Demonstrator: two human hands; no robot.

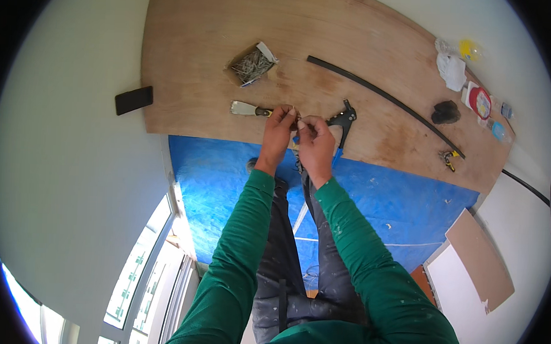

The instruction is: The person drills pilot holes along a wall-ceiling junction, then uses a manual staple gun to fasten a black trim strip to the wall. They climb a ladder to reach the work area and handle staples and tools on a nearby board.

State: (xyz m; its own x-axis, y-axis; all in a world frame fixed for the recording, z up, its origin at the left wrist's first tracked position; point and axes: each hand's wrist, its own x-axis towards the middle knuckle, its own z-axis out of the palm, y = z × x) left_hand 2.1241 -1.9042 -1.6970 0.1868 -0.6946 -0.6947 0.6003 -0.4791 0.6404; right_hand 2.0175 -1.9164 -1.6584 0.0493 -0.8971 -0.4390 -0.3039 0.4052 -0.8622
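My left hand [276, 137] and my right hand [317, 150] meet over the near edge of the wooden board. Both are closed, with thumbs and fingertips pinched together around something small and dark between them, too small to name. Just left of my left hand lies a putty knife [244, 108] with a wide pale blade, its handle partly behind the fingers. A hand riveter [344, 118], black with blue grips, rests right behind my right hand, which covers part of it. Farther off, an open cardboard box [253, 64] holds many thin metal rivets.
A long black strip [383, 94] curves across the wooden board [201, 39]. At the right lie a dark lump [445, 112], a small yellow-and-black tool [450, 160], a white bag [451, 70] and a red roll [479, 102]. A phone [133, 100] sits left; blue sheeting [385, 201] covers the floor.
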